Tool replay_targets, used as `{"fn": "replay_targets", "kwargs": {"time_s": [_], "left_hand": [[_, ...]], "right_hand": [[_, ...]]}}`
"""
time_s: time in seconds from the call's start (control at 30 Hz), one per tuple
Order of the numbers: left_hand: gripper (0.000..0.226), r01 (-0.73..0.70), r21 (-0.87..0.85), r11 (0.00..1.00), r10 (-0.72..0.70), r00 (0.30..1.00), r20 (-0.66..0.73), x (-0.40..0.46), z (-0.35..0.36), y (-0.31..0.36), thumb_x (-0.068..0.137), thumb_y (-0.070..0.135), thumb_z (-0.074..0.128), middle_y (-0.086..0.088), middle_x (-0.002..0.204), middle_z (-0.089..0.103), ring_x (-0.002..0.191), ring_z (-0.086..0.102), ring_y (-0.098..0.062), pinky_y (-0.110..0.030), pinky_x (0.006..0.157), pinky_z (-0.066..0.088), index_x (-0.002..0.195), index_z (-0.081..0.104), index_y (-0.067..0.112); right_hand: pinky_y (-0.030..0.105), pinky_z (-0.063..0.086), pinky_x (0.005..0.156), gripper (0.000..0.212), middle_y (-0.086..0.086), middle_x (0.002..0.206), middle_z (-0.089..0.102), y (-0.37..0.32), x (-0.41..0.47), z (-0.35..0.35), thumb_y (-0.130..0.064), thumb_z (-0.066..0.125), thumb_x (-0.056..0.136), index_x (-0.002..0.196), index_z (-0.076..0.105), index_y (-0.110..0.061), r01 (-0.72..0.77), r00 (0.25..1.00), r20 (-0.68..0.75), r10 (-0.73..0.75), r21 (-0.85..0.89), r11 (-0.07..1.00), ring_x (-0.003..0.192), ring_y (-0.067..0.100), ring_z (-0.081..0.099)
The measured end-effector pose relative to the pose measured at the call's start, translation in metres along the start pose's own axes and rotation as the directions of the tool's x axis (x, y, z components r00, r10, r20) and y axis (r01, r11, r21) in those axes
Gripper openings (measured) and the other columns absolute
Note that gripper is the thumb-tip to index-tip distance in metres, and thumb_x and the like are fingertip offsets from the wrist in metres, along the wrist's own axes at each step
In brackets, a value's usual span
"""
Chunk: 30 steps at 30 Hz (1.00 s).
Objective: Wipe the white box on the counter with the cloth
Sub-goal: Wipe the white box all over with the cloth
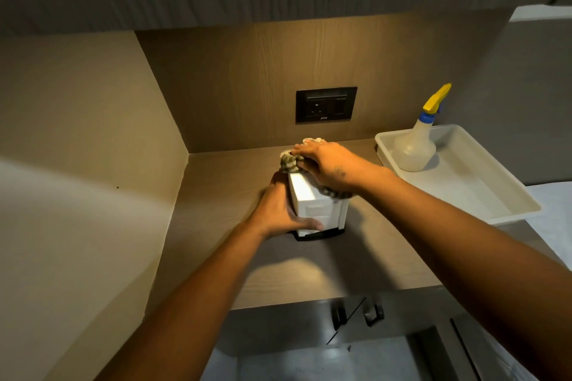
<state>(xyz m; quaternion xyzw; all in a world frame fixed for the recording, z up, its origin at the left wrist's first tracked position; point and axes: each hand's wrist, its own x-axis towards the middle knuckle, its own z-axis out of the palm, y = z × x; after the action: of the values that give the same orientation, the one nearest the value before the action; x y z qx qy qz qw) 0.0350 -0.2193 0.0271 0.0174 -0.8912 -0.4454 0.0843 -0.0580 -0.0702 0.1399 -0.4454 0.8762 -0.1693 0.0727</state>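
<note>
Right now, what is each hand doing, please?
Left hand: closed around the side of the box, steadying it.
Right hand: pressing the cloth flat on the box top, fingers extended.

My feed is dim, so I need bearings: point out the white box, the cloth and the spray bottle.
white box (312, 204): head view, on its near front face.
cloth (289, 162): head view, on the bunched part left of the right hand.
spray bottle (413, 148): head view, on its translucent body, standing in the white tray.
</note>
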Motion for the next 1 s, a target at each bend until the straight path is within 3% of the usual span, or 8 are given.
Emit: {"fn": "replay_targets", "kwargs": {"time_s": [0.13, 0.27, 0.37, 0.47, 0.63, 0.73, 0.87, 1.0], "left_hand": [[0.128, 0.045, 0.029, 0.999, -0.046, 0.999, 0.006, -0.003, 0.000, 0.000, 0.041, 0.066, 0.100, 0.004, 0.138, 0.053, 0.125, 0.055, -0.013, -0.037, 0.105, 0.052, 0.145, 0.038, 0.026], [0.107, 0.029, -0.046, 0.999, -0.027, 0.999, 0.035, -0.003, 0.001, 0.000, 0.051, 0.058, 0.101, 0.005, 0.139, 0.060, 0.128, 0.058, -0.010, -0.038, 0.109, 0.051, 0.140, 0.054, 0.020], [0.125, 0.034, -0.112, 0.993, -0.032, 0.999, 0.017, -0.004, -0.001, -0.001, 0.048, 0.057, 0.099, 0.001, 0.145, 0.057, 0.134, 0.058, -0.015, -0.035, 0.112, 0.050, 0.151, 0.041, 0.016], [0.122, 0.024, -0.088, 0.996, -0.022, 1.000, 0.014, -0.006, -0.002, 0.005, 0.048, 0.052, 0.099, 0.002, 0.144, 0.057, 0.132, 0.058, -0.012, -0.028, 0.108, 0.051, 0.150, 0.041, 0.016], [0.094, 0.018, -0.003, 1.000, -0.018, 1.000, 0.020, -0.004, 0.002, 0.009, 0.053, 0.048, 0.103, 0.007, 0.131, 0.057, 0.120, 0.055, -0.010, -0.019, 0.098, 0.047, 0.129, 0.051, 0.031], [0.092, 0.034, 0.008, 0.999, -0.035, 0.996, 0.077, -0.006, 0.002, 0.009, 0.057, 0.055, 0.096, 0.004, 0.134, 0.060, 0.124, 0.059, -0.017, -0.020, 0.099, 0.048, 0.134, 0.056, 0.025], [0.124, 0.067, -0.101, 0.993, -0.066, 0.998, 0.014, -0.007, -0.002, 0.005, 0.046, 0.058, 0.099, 0.000, 0.147, 0.053, 0.133, 0.057, -0.017, -0.036, 0.106, 0.053, 0.150, 0.039, 0.024], [0.133, 0.050, -0.047, 0.998, -0.049, 0.999, 0.019, -0.008, 0.004, 0.013, 0.044, 0.052, 0.104, 0.006, 0.150, 0.047, 0.137, 0.051, -0.012, -0.041, 0.111, 0.050, 0.153, 0.032, 0.030]], "right_hand": [[0.044, 0.034, 0.110, 0.040, 0.009, 0.143, 0.053, -0.007, 0.003, 0.000, -0.033, 0.043, 0.102, 0.140, 0.052, -0.023, -0.014, 1.000, 0.003, 0.014, -0.016, 1.000, 0.133, 0.031, 0.043], [0.023, 0.003, 0.115, 0.045, 0.006, 0.158, 0.036, -0.024, -0.042, 0.010, -0.027, 0.044, 0.104, 0.148, 0.043, -0.018, 0.118, 0.992, -0.034, -0.121, -0.070, 0.991, 0.148, 0.026, 0.022], [0.017, -0.014, 0.110, 0.048, 0.005, 0.161, 0.031, -0.030, -0.062, 0.020, -0.026, 0.045, 0.104, 0.150, 0.038, -0.018, 0.212, 0.974, -0.058, -0.219, -0.106, 0.972, 0.151, 0.024, 0.014], [0.022, -0.006, 0.114, 0.047, 0.007, 0.160, 0.033, -0.026, -0.055, 0.017, -0.024, 0.047, 0.103, 0.149, 0.041, -0.017, 0.203, 0.979, -0.016, -0.205, -0.102, 0.974, 0.151, 0.025, 0.018], [0.029, 0.015, 0.115, 0.042, 0.007, 0.152, 0.046, -0.020, -0.024, 0.008, -0.026, 0.043, 0.104, 0.144, 0.049, -0.017, 0.121, 0.992, -0.045, -0.122, -0.027, 0.992, 0.143, 0.025, 0.033], [0.038, 0.015, 0.120, 0.043, 0.005, 0.151, 0.047, -0.018, -0.039, 0.014, -0.032, 0.045, 0.103, 0.143, 0.050, -0.019, 0.232, 0.971, -0.044, -0.234, -0.038, 0.972, 0.145, 0.023, 0.032], [0.038, 0.011, 0.122, 0.045, 0.001, 0.155, 0.041, -0.004, -0.072, 0.026, -0.034, 0.046, 0.102, 0.146, 0.046, -0.023, 0.301, 0.952, -0.041, -0.304, -0.055, 0.952, 0.149, 0.019, 0.024], [0.041, 0.019, 0.122, 0.042, 0.007, 0.151, 0.048, 0.005, -0.073, 0.022, -0.029, 0.049, 0.101, 0.140, 0.054, -0.017, 0.171, 0.974, -0.152, -0.165, 0.023, 0.985, 0.146, 0.024, 0.032]]}}
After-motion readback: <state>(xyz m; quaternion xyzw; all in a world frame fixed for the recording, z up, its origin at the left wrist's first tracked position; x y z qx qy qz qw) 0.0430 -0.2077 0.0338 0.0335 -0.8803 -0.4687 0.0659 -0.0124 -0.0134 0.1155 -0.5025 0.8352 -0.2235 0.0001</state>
